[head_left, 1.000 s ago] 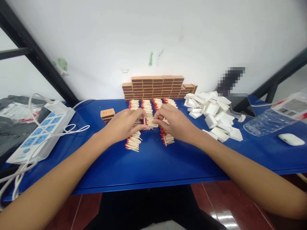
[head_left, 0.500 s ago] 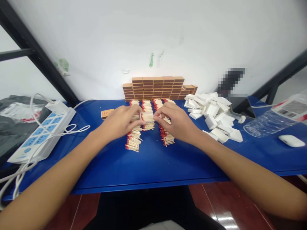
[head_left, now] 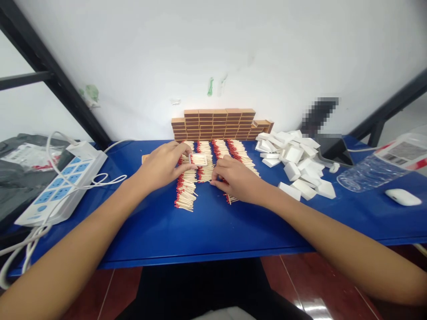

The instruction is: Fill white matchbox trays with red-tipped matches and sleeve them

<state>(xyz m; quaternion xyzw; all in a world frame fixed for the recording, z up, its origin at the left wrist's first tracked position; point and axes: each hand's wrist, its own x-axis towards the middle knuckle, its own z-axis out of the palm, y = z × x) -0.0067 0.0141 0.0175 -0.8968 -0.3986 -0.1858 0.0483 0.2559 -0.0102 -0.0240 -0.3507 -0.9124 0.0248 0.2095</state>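
Note:
My left hand (head_left: 163, 164) is closed on the left end of a small white matchbox tray (head_left: 203, 164). Red-headed matches lie inside it. The tray is held above the second row of matches (head_left: 205, 174). My right hand (head_left: 235, 178) is bent over the third row, its thumb and fingertips pinched at the stick end of a match beside the second row. Another row of matches (head_left: 185, 195) lies below my left fingers, and a further row (head_left: 245, 155) stretches behind my right hand. An orange matchbox (head_left: 144, 158) is mostly hidden behind my left hand.
Brown matchbox sleeves (head_left: 213, 124) are stacked against the wall. White empty trays (head_left: 296, 155) lie heaped at the right, near a plastic bottle (head_left: 370, 171) and a white earbud case (head_left: 403, 197). A power strip (head_left: 63, 186) with loose cables occupies the left.
My right hand has let go of the tray's right end and moved down toward the near end of the second row. My left hand still holds the tray, shifted slightly left.

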